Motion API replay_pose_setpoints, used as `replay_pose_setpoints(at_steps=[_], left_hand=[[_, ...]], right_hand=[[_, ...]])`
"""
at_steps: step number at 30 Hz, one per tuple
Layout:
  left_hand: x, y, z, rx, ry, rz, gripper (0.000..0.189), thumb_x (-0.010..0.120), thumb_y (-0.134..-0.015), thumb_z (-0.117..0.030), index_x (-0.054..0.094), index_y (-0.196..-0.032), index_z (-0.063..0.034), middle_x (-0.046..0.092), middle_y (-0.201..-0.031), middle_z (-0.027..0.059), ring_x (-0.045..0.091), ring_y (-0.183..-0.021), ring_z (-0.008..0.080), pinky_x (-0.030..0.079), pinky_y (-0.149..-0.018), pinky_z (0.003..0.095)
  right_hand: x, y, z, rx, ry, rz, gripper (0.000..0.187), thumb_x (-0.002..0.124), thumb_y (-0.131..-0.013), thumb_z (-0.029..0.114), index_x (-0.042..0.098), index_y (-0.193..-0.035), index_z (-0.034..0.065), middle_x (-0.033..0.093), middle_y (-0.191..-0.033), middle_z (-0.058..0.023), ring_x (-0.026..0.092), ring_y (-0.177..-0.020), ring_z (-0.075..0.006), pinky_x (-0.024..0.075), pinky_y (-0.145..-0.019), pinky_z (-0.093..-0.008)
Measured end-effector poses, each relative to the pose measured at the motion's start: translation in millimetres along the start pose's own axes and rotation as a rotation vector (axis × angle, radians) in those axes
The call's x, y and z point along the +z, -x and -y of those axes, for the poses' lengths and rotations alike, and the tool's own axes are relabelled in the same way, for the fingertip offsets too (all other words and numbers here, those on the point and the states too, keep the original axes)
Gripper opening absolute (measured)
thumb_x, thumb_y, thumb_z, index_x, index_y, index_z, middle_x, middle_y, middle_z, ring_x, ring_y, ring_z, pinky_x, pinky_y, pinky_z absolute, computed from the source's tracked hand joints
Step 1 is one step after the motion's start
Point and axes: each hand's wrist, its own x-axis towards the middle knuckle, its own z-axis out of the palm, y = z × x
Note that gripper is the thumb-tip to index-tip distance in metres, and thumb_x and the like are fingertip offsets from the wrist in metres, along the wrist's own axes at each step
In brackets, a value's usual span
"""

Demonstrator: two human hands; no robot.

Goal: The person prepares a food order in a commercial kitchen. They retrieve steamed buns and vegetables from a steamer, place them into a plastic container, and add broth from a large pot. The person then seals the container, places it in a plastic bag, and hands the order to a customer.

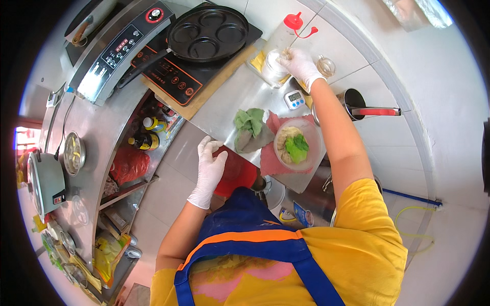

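Observation:
My right hand [300, 67], in a white glove, reaches to the back of the steel counter. Its bent fingertips are at the rim of a clear jar with white contents [273, 65]; whether they pinch anything is unclear. Just behind stands a squeeze bottle with a red cap [293, 21]. My left hand [210, 164], also gloved, hangs by the counter's front edge, fingers loosely bent and holding nothing. Before me a clear plastic bowl [314, 139] sits on a pink cloth [270, 157]. Noodles [284, 142] and green leaves [297, 148] lie in it.
A black pan with round hollows [208, 32] rests on an induction cooker [168, 78]. Near the bowl are a green cloth [249, 120], a digital timer [294, 100] and a small saucepan [354, 104]. A rice cooker [48, 183] stands left; a red bucket [237, 178] is below.

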Motion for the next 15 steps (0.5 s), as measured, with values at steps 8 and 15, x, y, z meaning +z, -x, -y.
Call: replay_pose_setpoints(at_steps=[8, 15], left_hand=[[-18.3, -1.0, 31.3, 0.124, -0.045, -0.045, 0.019, 0.062, -0.079, -0.004, 0.061, -0.098, -0.0039, 0.046, -0.125, 0.0169, 0.043, -0.122, 0.0282, 0.04, -0.097, 0.0353], [-49.2, 11.8, -7.0, -0.186, 0.271, 0.116, 0.014, 0.056, -0.083, -0.002, 0.059, -0.097, -0.0026, 0.058, -0.095, 0.0043, 0.055, -0.082, 0.0105, 0.045, -0.077, 0.0238]], right_hand=[[-30.9, 31.6, 29.6, -0.06, 0.09, -0.004, 0.051, 0.06, -0.08, 0.042, 0.059, -0.114, 0.0038, 0.062, -0.104, -0.0221, 0.06, -0.098, -0.0343, 0.0469, -0.086, -0.0385], [-205.5, 64.8, 89.0, -0.292, 0.143, -0.899, 0.022, 0.06, -0.074, 0.018, 0.061, -0.094, 0.0098, 0.06, -0.107, -0.0135, 0.054, -0.102, -0.0301, 0.0382, -0.087, -0.0467]])
